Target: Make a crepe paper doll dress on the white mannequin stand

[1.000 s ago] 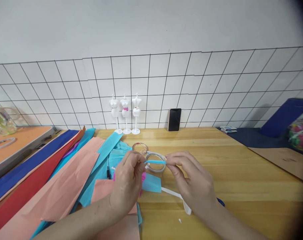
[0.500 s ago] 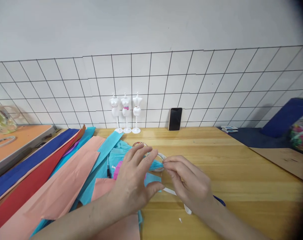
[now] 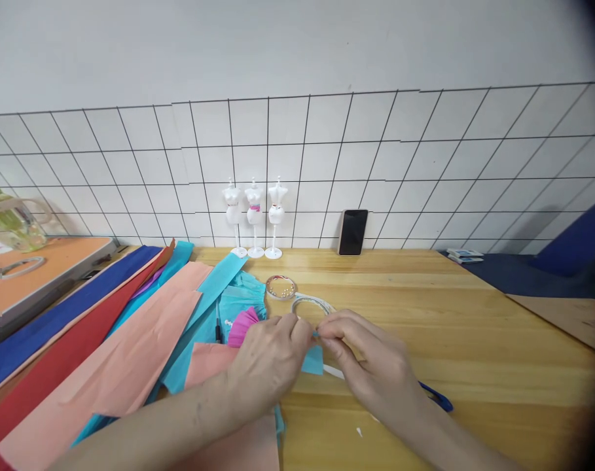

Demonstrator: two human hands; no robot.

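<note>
My left hand (image 3: 272,356) is closed around a gathered piece of blue crepe paper, most of which its fingers hide. Pinched between the thumb and fingertips of my right hand (image 3: 368,356) is the end of that blue crepe paper (image 3: 315,333), a small bit showing between the hands. Beside my left hand lies a pleated magenta paper piece (image 3: 243,325). A flat blue paper piece (image 3: 313,361) sits under the hands, with a white strip (image 3: 333,371) near it. Just beyond them are a white ring-shaped roll (image 3: 311,301) and a ring holding small beads (image 3: 280,288).
Long paper sheets, pink (image 3: 144,347), red (image 3: 76,356) and blue (image 3: 71,297), cover the left side. Three white mini mannequins (image 3: 254,216) and a phone (image 3: 353,232) stand by the tiled wall. A blue handle (image 3: 437,396) pokes out past my right forearm.
My left hand has gone from spread fingers to closed around the blue crepe paper, close against my right hand. The right hand keeps its pinch. The view has shifted slightly.
</note>
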